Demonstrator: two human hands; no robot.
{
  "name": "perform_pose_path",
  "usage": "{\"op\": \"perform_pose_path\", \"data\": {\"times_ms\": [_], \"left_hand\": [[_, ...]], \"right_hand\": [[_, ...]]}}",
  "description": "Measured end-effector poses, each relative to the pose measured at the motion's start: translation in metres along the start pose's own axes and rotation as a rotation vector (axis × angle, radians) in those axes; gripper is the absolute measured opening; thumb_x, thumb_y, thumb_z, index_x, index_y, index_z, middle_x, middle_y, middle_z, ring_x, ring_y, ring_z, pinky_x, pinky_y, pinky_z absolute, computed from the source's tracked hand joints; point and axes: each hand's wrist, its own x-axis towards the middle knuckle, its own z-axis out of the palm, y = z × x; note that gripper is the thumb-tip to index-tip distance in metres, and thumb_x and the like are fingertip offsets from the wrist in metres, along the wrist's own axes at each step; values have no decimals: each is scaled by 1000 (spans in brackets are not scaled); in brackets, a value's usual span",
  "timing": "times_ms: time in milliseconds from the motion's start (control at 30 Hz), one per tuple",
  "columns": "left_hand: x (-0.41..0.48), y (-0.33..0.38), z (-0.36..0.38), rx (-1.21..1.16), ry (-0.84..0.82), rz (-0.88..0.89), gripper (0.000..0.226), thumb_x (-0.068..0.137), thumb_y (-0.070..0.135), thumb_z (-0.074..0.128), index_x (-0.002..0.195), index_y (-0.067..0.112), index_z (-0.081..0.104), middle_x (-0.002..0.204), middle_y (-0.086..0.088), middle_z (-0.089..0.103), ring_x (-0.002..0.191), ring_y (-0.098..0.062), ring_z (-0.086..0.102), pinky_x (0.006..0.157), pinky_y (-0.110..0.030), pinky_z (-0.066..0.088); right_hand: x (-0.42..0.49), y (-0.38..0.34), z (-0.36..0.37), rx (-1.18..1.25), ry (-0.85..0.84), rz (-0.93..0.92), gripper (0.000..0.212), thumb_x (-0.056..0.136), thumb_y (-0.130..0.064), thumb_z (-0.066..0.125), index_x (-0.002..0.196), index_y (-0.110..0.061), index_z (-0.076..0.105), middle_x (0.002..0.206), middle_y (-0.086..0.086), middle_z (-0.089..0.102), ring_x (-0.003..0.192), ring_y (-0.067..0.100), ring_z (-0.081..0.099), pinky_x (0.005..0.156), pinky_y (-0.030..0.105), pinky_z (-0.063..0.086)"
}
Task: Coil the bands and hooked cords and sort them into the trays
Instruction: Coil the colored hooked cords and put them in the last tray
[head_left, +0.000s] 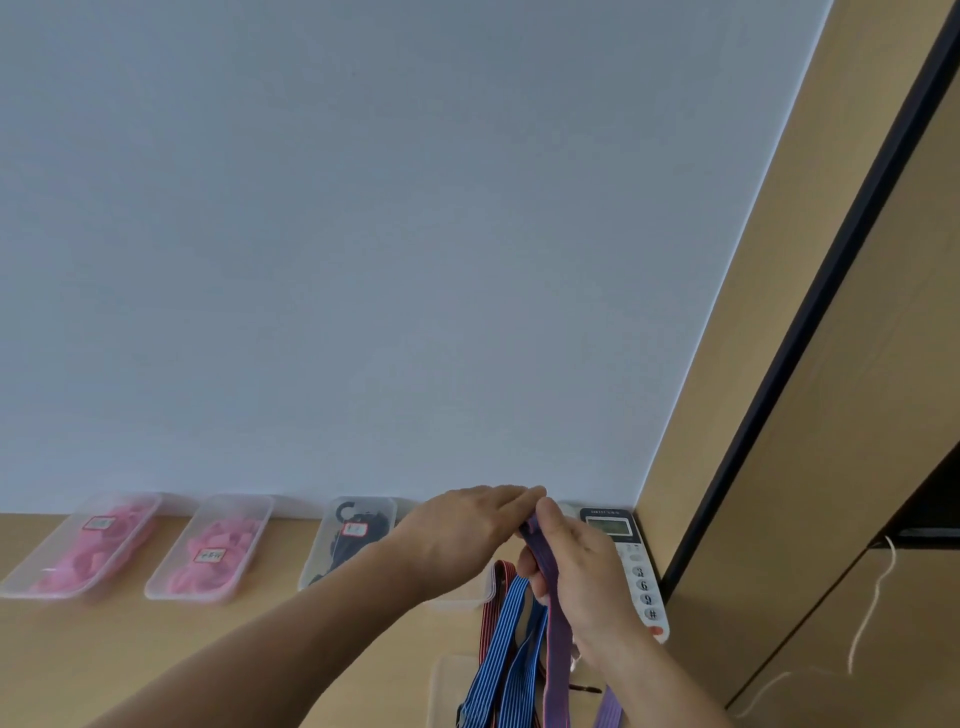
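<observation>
Your right hand (576, 577) fists the purple cord (557, 649) held up, likely so your left hand (467, 527), fingers at its top end (pinch unclear), can start coiling.

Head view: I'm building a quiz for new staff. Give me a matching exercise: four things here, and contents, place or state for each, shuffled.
1. purple band
2. telephone
3. leftmost tray
4. third tray from left

A. holds black hooked cords
B. gripped by the right hand
C. holds pink bands
D. beside the wooden panel

Pairs: 1-B, 2-D, 3-C, 4-A.
</observation>
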Motion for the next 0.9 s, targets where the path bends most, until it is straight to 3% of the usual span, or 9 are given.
{"op": "perform_pose_path", "data": {"times_ms": [33,100,233,300,333,400,500,700,900], "left_hand": [[0,-2,3,18,-51,-11,51,100,10,35,151,12,33,144,-5,50,117,-26,55,92,-38,48],[2,-1,3,-117,-54,-42,53,92,-3,37,143,11,41,135,-6,53,114,-25,53,95,-37,46],[10,8,-3,-881,173,-542,37,97,3,45,127,22,55,117,4,61,112,-9,59,100,-18,45],[11,10,-6,-1303,131,-698,12,100,18,51,106,22,60,101,-4,65,99,-21,64,91,-31,52],[11,12,-11,-1410,59,-673,14,100,24,51,97,15,62,88,-9,63,86,-26,63,83,-33,53],[9,16,-15,-1448,-35,-562,29,101,26,49,93,2,61,74,-17,59,71,-30,57,77,-35,50],[11,15,-11,-1441,44,-605,28,100,18,53,107,-8,61,85,-18,65,74,-27,58,89,-47,49],[13,16,-7,-1367,78,-609,18,100,13,55,114,10,65,94,-8,75,79,-18,68,76,-30,51],[13,14,0,-1212,102,-639,11,93,12,62,103,8,66,89,-9,77,78,-18,72,65,-25,55]], "right_hand": [[0,0,0,2,20,-13,61,83,-54,53,89,6,67,58,11,63,46,16,48,43,25,36],[1,0,2,8,48,-39,52,91,-45,53,88,6,66,58,9,64,45,15,48,43,24,36],[1,2,5,8,109,-123,35,99,-30,51,83,-2,66,59,7,66,44,12,48,45,23,40],[1,4,6,3,130,-158,32,99,-29,51,81,-6,65,61,7,67,45,12,49,46,24,41],[0,4,6,5,135,-168,32,99,-29,51,80,-7,64,60,6,67,45,12,49,46,24,41],[-1,6,7,16,136,-178,33,95,-34,53,78,-7,64,58,6,66,43,12,49,45,22,41],[-2,6,6,31,136,-159,41,85,-45,55,78,-6,65,55,6,64,41,12,48,43,21,40],[-3,12,-1,-78,217,-118,48,82,-53,55,63,-9,60,44,3,53,37,11,42,40,20,35],[-6,13,-4,-207,229,-134,60,77,-62,53,55,-6,58,40,1,50,36,10,40,42,21,32]]}}
